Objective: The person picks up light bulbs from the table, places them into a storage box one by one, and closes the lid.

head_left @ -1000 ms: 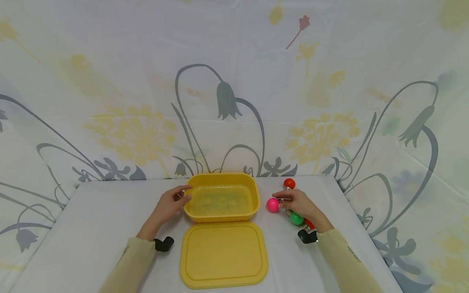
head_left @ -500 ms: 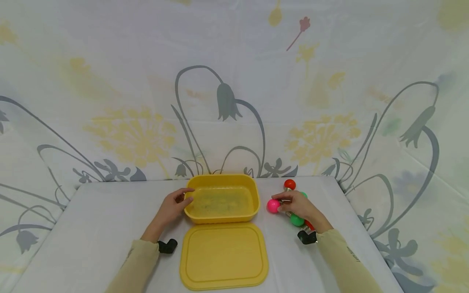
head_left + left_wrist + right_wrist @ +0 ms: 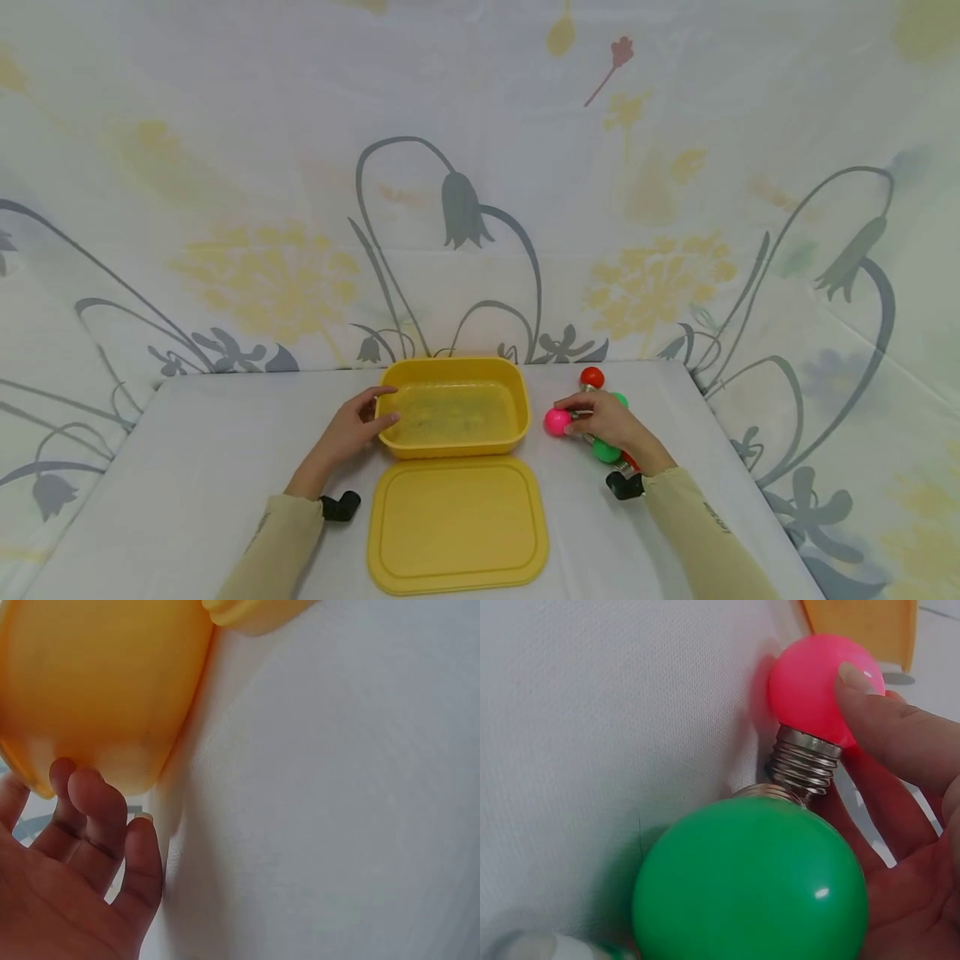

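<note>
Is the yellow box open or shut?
Open. You can see down inside the yellow box, and the flat yellow lid lies beside it on the white table.

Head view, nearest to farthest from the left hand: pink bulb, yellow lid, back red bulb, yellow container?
1. yellow container: left hand is right at its left end.
2. yellow lid: just in front of the container, to the hand's right.
3. pink bulb: right of the container, held by the right hand.
4. back red bulb: farther right, behind the pink one.
</note>
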`<state>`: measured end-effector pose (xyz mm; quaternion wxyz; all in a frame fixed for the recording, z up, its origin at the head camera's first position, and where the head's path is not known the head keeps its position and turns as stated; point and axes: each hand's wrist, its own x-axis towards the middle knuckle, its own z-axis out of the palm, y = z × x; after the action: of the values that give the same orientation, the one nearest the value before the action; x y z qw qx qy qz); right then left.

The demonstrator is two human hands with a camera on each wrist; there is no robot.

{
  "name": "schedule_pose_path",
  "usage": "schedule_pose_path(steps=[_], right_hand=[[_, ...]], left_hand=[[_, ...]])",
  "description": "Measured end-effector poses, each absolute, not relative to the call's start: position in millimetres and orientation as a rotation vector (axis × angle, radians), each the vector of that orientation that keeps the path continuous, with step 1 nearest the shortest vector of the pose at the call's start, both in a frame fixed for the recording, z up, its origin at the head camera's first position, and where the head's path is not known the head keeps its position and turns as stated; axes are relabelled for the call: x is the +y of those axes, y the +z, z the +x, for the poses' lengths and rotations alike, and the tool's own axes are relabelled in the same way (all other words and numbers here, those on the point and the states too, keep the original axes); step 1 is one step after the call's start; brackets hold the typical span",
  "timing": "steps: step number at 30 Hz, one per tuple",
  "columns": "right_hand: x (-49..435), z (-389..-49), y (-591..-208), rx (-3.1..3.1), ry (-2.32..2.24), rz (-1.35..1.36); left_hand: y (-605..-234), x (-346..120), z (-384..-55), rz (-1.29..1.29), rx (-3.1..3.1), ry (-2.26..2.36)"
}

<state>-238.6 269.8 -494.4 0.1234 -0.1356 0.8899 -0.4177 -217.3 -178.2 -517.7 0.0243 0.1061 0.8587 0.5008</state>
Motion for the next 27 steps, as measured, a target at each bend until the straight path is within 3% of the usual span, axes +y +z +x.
schedule_pose_path(steps=[27], right_hand=[[265.5,-238.8,-498.6,2.585,-1.237,-0.41]], left_hand=[[-510.9,-172.2,-213.6,0.2,2.632,1.52]])
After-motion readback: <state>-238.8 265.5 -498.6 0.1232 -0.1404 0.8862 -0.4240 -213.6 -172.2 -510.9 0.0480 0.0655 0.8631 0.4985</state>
